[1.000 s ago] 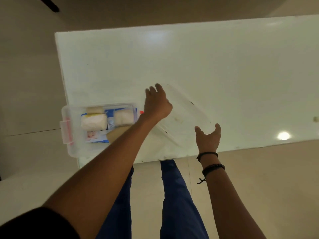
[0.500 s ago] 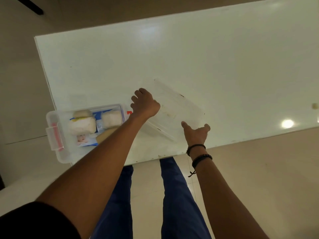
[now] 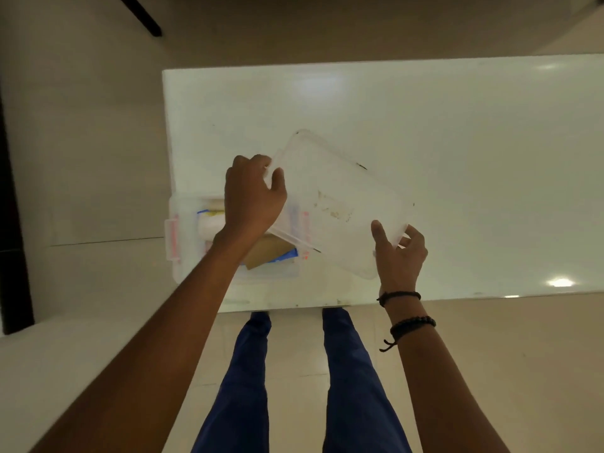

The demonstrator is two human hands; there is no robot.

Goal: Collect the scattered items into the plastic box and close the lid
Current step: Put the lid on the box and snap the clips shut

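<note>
Dim warm rm, ceiling-lamp glare on table [image 3: 457,142], soft blur, prob wide-angle bend at edges

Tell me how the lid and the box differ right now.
The lid is held up in both hands, the left hand and the right hand; the box sits on the table. The lid is tilted and skewed; the box lies flat at the table's corner. The lid is a bare sheet; the box holds items and has a pink latch. Both are clear plastic.

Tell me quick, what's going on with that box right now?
Left hand and right hand grip clear lid. Lid tilted, not yet on plastic box. Nothing blocking.
</note>
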